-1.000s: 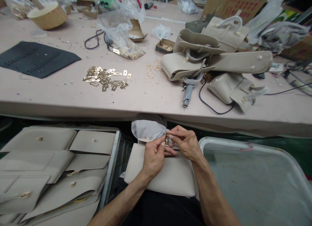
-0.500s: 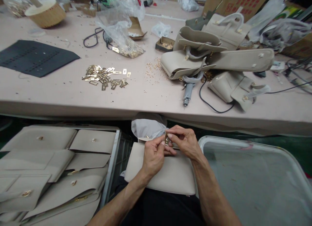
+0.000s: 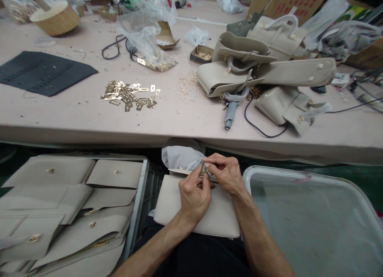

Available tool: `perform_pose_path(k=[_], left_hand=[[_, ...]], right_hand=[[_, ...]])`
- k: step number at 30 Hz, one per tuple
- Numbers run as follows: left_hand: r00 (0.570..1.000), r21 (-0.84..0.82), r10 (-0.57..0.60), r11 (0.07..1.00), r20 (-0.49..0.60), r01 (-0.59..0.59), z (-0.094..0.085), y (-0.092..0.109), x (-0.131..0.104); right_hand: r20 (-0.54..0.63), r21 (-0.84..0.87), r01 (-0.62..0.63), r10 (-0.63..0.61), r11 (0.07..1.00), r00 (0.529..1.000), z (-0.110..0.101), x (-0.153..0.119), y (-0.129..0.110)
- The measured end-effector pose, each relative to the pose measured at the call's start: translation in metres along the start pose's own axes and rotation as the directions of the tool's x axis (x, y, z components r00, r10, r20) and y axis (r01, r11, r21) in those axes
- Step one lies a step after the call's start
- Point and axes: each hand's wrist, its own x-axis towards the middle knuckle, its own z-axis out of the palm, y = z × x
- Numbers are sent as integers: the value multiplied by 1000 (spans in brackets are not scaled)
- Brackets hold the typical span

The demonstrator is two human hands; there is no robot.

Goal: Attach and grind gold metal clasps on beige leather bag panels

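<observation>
Between my two hands is a small gold metal bag plate (image 3: 203,169), held upright over my lap. My left hand (image 3: 196,193) is closed, its thumb and fingers pinching the plate's lower left part. From the upper right, my right hand (image 3: 226,171) pinches the plate's top and right edge with thumb and forefinger. Beneath both hands a beige handbag (image 3: 176,201) lies on my lap, its far side partly covered by my fingers. A whitish cloth-like cover (image 3: 182,155) sits just beyond it, against the table edge.
A pile of gold plates (image 3: 128,94) lies on the table (image 3: 167,121). A grey electric screwdriver (image 3: 229,115) rests right of it, before stacked beige bags (image 3: 221,75). Left stands a crate (image 3: 143,177) of bag pieces (image 3: 60,171); right, a white-rimmed tub (image 3: 287,171).
My left hand has shifted slightly right and turned, its fingers curling under the plate. The plate has tilted a little; my right hand stays nearly in place.
</observation>
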Motion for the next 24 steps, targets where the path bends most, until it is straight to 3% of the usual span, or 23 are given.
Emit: perform_pose_path(k=[4, 7, 9, 12, 14, 21, 24], left_hand=[[1000, 19, 20, 1000, -7, -20, 0, 3, 0], [999, -39, -36, 999, 6, 36, 0, 2, 0], [989, -170, -133, 975, 63, 142, -1, 2, 2], [938, -393, -299, 852, 177, 346, -4, 3, 8], [913, -457, -361, 791, 189, 407, -6, 4, 13], [893, -466, -418, 764, 166, 445, -10, 7, 15], [891, -468, -422, 761, 170, 450, -10, 7, 15]], right_hand=[[3, -15, -4, 5, 1000, 1000, 0, 0, 2], [-5, -17, 8, -8, 1000, 1000, -1, 0, 3], [-2, 5, 2, -2, 1000, 1000, -1, 0, 5], [38, 73, -13, 10, 997, 999, -2, 0, 7], [66, 102, -18, 12, 995, 998, -2, 0, 8], [251, 172, -52, 8, 984, 968, -11, 4, 8], [268, 167, -40, -6, 985, 963, -13, 6, 8]])
